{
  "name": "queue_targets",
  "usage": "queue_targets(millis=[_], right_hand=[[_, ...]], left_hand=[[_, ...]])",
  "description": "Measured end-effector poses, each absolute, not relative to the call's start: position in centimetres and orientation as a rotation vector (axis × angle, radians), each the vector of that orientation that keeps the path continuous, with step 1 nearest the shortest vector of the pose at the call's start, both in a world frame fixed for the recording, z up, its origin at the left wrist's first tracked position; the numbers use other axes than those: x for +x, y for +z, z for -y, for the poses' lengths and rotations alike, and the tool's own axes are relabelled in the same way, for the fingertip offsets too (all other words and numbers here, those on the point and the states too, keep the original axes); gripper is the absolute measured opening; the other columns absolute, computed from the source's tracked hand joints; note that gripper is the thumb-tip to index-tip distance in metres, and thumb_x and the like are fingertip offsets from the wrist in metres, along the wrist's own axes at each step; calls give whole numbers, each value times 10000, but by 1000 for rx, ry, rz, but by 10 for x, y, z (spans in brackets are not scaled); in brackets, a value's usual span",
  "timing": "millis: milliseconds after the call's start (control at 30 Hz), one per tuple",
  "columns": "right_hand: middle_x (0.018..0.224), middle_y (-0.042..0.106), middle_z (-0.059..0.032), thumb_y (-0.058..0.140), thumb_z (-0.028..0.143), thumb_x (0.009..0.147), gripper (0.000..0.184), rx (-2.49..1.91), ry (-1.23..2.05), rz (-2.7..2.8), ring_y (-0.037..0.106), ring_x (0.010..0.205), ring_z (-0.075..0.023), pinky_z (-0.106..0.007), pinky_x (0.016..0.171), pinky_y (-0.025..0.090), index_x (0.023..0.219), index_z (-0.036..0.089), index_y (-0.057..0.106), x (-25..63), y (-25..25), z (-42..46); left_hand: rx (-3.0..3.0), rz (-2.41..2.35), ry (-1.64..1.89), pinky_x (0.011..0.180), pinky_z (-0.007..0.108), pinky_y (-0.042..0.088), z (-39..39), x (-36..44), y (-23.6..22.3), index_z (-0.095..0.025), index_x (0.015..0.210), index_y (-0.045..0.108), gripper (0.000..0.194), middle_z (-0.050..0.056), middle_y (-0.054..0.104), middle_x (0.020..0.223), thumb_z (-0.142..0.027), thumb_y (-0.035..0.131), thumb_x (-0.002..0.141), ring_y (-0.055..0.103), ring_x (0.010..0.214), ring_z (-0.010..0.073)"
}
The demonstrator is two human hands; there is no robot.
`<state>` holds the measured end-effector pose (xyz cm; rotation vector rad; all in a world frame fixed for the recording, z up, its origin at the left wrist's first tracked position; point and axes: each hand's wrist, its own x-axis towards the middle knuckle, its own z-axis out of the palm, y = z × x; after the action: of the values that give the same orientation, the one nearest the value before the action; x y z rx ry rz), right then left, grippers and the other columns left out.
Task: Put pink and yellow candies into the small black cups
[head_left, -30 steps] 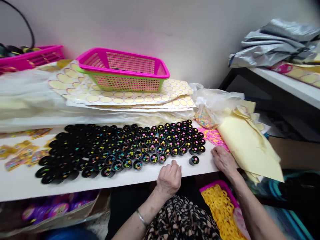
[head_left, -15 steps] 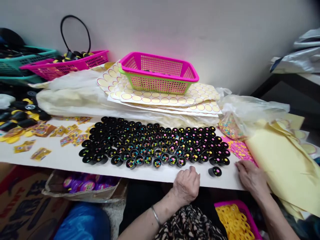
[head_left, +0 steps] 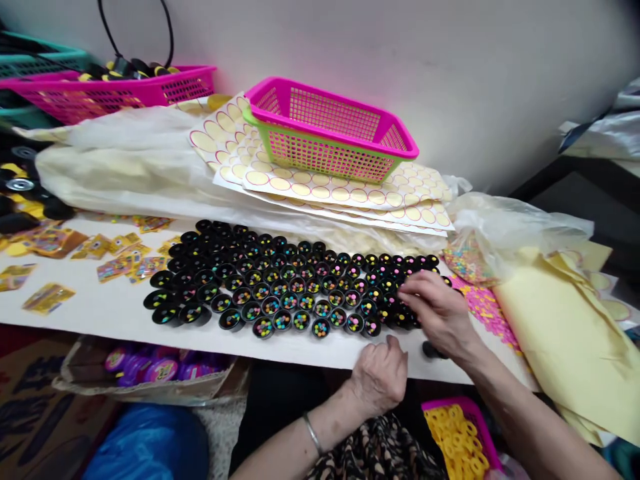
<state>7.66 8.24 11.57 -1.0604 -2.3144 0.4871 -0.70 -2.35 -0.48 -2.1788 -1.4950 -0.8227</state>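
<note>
My left hand (head_left: pixel 380 375) is curled into a fist at the table's front edge. Whatever may be inside it is hidden. Over the right end of the rows of small black cups (head_left: pixel 300 287), my right hand (head_left: pixel 440 313) has its fingertips pinched together. Any small piece between them is too small to make out. Most of the cups hold tiny coloured beads, and many on the right also show pink or yellow pieces. A single black cup (head_left: pixel 434 349) stands apart, partly covered by my right hand. Small pink pieces (head_left: pixel 487 313) lie heaped to the right.
Behind the cups, a pink and green basket (head_left: pixel 330 143) sits on sticker sheets (head_left: pixel 310 187). A bag of coloured beads (head_left: pixel 467 260) and yellow paper (head_left: pixel 565 327) lie right. Yellow packets (head_left: pixel 117 267) are left. Below are purple containers (head_left: pixel 160 367) and yellow rings (head_left: pixel 457 440).
My right hand has moved left from the pink heap to above the cups at the right end. My left fist stays at the table edge. The camera view has shifted slightly.
</note>
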Motion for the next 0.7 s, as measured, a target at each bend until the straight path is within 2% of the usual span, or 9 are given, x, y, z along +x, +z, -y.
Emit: queue_targets(millis=[67,200,700], right_hand=[[825,571,-37,449,254,841,167,-902,525,2499,495,807,-166,-296,731,388,758,206,585,41,115,-92],[768,557,-40,451,188,827,165,-782,381,2732,441,754,-165,-300,693,349,741,185,592,4,95,-109],[718,537,-31,450,188,819,199,-795,111,2907,397,732,-161,-293,664,285,683,188,595,-10,80,-116]], left_hand=[[-2192,1503,-843,500,310,252,24,-7,-5,-104,820,573,146,151,627,927,-218,495,772,495,615,154],[-2163,1493,-890,494,312,265,24,-7,-5,-97,826,577,167,148,630,908,-221,473,783,506,619,157],[-2188,1510,-920,484,315,281,24,-9,-4,-104,807,572,156,146,629,907,-211,458,800,517,618,154]])
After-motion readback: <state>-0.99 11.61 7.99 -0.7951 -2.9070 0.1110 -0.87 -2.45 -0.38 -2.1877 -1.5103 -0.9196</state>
